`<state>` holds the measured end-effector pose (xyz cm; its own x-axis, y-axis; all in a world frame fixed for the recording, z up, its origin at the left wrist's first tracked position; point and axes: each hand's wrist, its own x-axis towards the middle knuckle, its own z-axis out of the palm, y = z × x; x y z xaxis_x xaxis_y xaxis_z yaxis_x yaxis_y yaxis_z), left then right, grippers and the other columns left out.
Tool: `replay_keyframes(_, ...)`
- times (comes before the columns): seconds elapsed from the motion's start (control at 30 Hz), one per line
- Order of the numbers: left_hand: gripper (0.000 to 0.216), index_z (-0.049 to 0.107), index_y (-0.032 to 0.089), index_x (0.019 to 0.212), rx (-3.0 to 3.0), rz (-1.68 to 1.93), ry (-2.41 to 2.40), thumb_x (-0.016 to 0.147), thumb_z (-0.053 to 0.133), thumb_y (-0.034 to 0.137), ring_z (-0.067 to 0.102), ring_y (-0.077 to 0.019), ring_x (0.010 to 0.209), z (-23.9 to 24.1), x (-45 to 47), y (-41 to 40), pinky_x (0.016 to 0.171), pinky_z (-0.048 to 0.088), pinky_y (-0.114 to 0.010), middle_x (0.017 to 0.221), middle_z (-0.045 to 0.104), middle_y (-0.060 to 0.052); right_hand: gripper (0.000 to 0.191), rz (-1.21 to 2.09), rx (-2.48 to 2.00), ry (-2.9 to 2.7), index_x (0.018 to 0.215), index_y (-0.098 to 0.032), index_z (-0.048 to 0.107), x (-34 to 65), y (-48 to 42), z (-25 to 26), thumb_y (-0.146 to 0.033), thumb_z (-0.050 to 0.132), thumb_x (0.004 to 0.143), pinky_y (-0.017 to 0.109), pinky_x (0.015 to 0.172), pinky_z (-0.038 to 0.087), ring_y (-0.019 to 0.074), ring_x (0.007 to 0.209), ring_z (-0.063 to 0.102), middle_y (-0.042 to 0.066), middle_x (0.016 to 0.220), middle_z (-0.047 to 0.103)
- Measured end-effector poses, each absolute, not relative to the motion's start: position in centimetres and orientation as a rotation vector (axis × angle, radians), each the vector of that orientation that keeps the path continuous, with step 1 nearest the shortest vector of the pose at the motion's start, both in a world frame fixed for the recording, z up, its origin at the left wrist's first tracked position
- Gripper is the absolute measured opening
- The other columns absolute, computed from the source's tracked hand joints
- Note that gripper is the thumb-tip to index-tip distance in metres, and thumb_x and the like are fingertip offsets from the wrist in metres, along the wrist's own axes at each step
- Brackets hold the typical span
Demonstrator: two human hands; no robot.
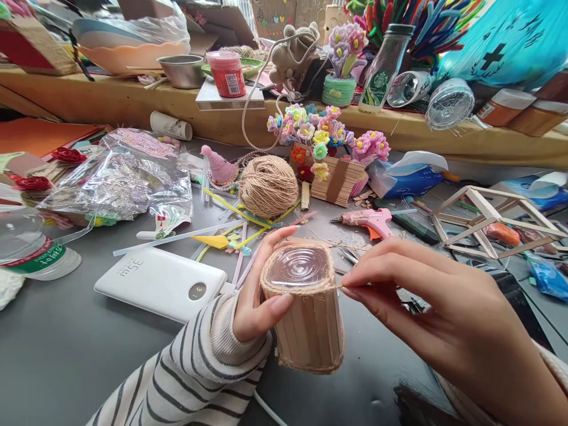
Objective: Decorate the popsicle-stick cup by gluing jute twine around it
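My left hand (261, 296) grips a small container (308, 331) clad in flat wooden sticks, its thumb across the near side and fingers behind. Clear ringed plastic shows on the container's upward face, and twine (296, 291) runs around that edge and around the lower one. Thumb and index finger of my right hand (412, 296) pinch a thin strand of twine just right of the upper edge. Behind the container rests a ball of jute twine (268, 186). A pink glue gun (366, 220) lies on the table beyond my right hand.
On the left are a white power bank (160, 283), a plastic bottle (38, 254) and a clear bag (128, 177). A stick frame (497, 222) stands right. Yarn flowers (315, 133) and a ledge (213, 121) with jars line the back.
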<state>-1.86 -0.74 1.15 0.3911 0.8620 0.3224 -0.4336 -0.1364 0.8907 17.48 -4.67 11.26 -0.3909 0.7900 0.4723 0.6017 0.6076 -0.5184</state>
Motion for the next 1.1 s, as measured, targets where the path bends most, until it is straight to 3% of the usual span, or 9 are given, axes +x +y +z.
replay_keyframes(0.53, 0.072, 0.040, 0.022, 0.135, 1.297, 1.185, 0.463, 0.070, 0.065, 0.041, 0.063, -0.0286, 0.096, 1.7, -2.0, -0.9, 0.086, 0.049, -0.042, 0.111, 0.064, -0.010, 0.011, 0.831, -1.122, -1.896, 0.070, -0.018, 0.064, 17.3, -3.5, 10.7, -0.021, 0.069, 0.080, 0.016, 0.041, 0.031, 0.0045, 0.050, 0.041, -0.005, 0.063, 0.059)
replay_keyframes(0.87, 0.071, 0.042, 0.022, 0.133, 1.256, 1.198, 0.493, 0.071, 0.066, 0.045, 0.063, -0.0310, 0.102, 1.0, -2.0, -0.5, 0.089, 0.048, -0.042, 0.113, 0.064, -0.010, 0.015, 1.210, -1.173, -1.734, 0.071, -0.017, 0.058, 17.1, -2.6, 10.0, -0.026, 0.066, 0.080, 0.018, 0.047, 0.037, 0.0071, 0.055, 0.045, -0.001, 0.066, 0.060)
replay_keyframes(1.1, 0.067, 0.043, 0.024, 0.134, 1.263, 1.198, 0.500, 0.074, 0.066, 0.044, 0.062, -0.0285, 0.105, 0.5, -2.1, -0.4, 0.091, 0.047, -0.039, 0.114, 0.065, -0.009, 0.016, 1.247, -1.168, -1.693, 0.072, -0.016, 0.058, 17.3, -2.1, 9.6, -0.028, 0.065, 0.080, 0.018, 0.049, 0.037, 0.0069, 0.056, 0.045, -0.002, 0.066, 0.057)
